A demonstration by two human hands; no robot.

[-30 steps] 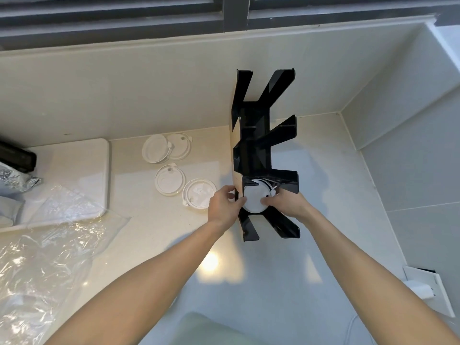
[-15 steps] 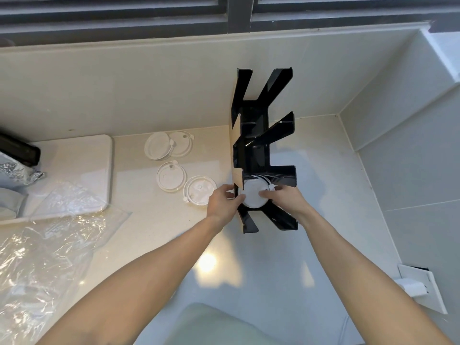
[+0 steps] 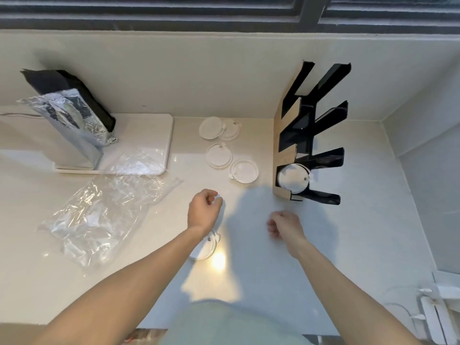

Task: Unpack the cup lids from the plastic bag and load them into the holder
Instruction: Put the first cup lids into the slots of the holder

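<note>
The black holder (image 3: 310,135) stands upright at the back right of the counter, with a stack of white lids (image 3: 293,181) in its lowest slot. Several loose white lids lie on the counter left of it: an overlapping pair (image 3: 219,129), one (image 3: 219,155) and one (image 3: 244,171). Another lid (image 3: 205,247) lies partly under my left wrist. The empty clear plastic bag (image 3: 99,215) lies crumpled at the left. My left hand (image 3: 204,211) hovers over the counter with loosely curled fingers, holding nothing. My right hand (image 3: 285,226) is also loosely curled and holds nothing, below the holder.
A silver and black foil pouch (image 3: 69,115) stands on a white tray (image 3: 149,143) at the back left. A wall runs behind the counter and along the right side. A white wall plug and cable (image 3: 433,302) sit at the lower right.
Both hands have let go of the lids in the holder's lowest slot and drawn back toward me. The camera view has shifted left, so the holder now appears further right.
</note>
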